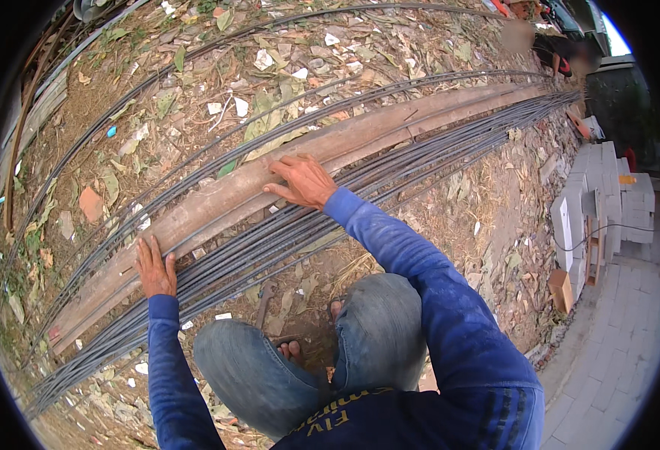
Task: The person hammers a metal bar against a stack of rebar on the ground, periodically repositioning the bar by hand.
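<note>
A long wooden beam [228, 196] lies slantwise on the ground before me, and a thick bundle of dark steel rods [270, 234] runs along its near side. My left hand [155, 270] rests on the beam's near edge beside the rods, its fingers stretched out. Farther right, my right hand [303, 181] lies over the beam with fingers spread and thumb apart. A single thin rod [202, 231] runs lengthwise along the beam, between and under the hands; neither hand visibly closes on it. Both palms' undersides are hidden.
More rods [375, 91] lie bent in curves beyond the beam. Dry leaves and tile shards litter the soil. At right stand stacked grey blocks [596, 195], a small wooden block [560, 291] and a paved path [607, 352]. Another person [553, 54] is near the rods' far end.
</note>
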A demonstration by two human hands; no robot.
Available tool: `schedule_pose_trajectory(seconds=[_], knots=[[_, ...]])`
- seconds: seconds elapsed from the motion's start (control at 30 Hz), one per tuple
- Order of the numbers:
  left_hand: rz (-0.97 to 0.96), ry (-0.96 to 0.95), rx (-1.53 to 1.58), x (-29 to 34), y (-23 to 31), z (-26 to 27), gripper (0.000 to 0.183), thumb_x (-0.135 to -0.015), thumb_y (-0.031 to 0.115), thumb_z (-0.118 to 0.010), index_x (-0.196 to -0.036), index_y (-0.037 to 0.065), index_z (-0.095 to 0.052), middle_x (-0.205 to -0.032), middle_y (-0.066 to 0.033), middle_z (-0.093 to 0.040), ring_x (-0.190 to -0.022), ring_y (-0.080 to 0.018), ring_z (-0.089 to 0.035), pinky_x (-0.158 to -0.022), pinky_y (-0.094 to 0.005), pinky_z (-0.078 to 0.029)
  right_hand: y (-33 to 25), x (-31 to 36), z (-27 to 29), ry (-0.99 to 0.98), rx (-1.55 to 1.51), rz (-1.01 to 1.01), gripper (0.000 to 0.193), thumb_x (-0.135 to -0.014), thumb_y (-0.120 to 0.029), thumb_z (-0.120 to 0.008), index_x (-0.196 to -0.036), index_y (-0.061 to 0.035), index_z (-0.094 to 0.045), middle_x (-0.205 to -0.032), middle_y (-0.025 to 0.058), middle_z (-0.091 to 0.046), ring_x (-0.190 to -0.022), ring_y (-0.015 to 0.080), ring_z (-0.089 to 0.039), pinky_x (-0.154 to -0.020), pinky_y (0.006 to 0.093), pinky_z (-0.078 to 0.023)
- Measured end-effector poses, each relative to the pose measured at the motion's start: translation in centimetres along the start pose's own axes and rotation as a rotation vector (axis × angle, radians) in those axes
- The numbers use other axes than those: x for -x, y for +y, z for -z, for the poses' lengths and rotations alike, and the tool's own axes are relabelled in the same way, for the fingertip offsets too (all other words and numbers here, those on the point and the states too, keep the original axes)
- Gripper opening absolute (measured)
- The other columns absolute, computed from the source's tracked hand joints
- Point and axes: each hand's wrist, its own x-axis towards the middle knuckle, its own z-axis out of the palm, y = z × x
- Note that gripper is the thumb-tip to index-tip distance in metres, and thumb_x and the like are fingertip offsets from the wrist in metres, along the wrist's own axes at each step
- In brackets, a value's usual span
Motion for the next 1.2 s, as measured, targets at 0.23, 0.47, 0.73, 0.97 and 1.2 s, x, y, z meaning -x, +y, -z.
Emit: schedule_pose_trajectory(seconds=[0.23, 0.47, 0.73, 0.97, 1.2], knots=[[-0.014, 0.076, -0.114, -0.6, 0.7, -0.8, 0.057, -0.104, 0.043, -0.045, -0.156, 0.022, -0.037, -0.165, -0.0182, -0.021, -0.152, -0.0387, -0.018, -0.121, -0.0579, -0.011, 3.6, 8.3, -0.8, 0.364, 0.141, -0.296, 0.039, -0.09, -0.021, -0.068, -0.128, -0.0105, -0.062, -0.132, 0.0134, -0.059, -0.118, 0.0362, -0.054, -0.097, 0.048, -0.044], [0.009, 0.081, -0.064, -1.0, 0.4, -1.8, 0.052, -0.103, 0.045, -0.047, -0.152, 0.025, -0.046, -0.165, -0.0176, -0.024, -0.153, -0.0386, -0.018, -0.12, -0.0612, -0.008, 7.5, 6.4, 1.1, 0.21, 0.336, -0.294, 0.037, -0.09, -0.022, -0.068, -0.126, -0.013, -0.064, -0.128, 0.0119, -0.062, -0.116, 0.0347, -0.056, -0.096, 0.0472, -0.044], [0.095, 0.21, 0.219, -3.5, 0.8, 1.2, 0.062, -0.103, 0.049, -0.046, -0.155, 0.016, -0.04, -0.163, -0.0228, -0.023, -0.153, -0.0405, -0.018, -0.12, -0.0615, -0.005, 3.7, 27.3, -2.2, 0.548, 0.072, -0.867, 0.035, -0.096, -0.026, -0.065, -0.121, -0.0019, -0.062, -0.115, 0.0172, -0.063, -0.107, 0.0358, -0.058, -0.095, 0.0445, -0.045], [0.239, 0.252, -0.196, -5.8, 2.0, -4.0, 0.059, -0.105, 0.052, -0.032, -0.157, 0.024, -0.034, -0.163, -0.0195, -0.027, -0.152, -0.042, -0.018, -0.118, -0.0672, -0.006, 1.3, 43.1, -8.7, 0.05, 0.283, -1.399, 0.05, -0.091, -0.035, -0.068, -0.13, -0.0066, -0.058, -0.14, 0.0154, -0.052, -0.125, 0.0321, -0.053, -0.103, 0.0476, -0.042], [0.25, 0.188, -0.187, -6.2, 3.0, -3.2, 0.058, -0.105, 0.051, -0.032, -0.157, 0.027, -0.034, -0.164, -0.0151, -0.026, -0.152, -0.0418, -0.016, -0.117, -0.07, -0.002, -1.5, 41.5, -5.3, -0.064, 0.705, -1.306, 0.047, -0.088, -0.044, -0.064, -0.123, -0.0132, -0.061, -0.154, 0.0103, -0.04, -0.134, 0.032, -0.049, -0.105, 0.0571, -0.038]])
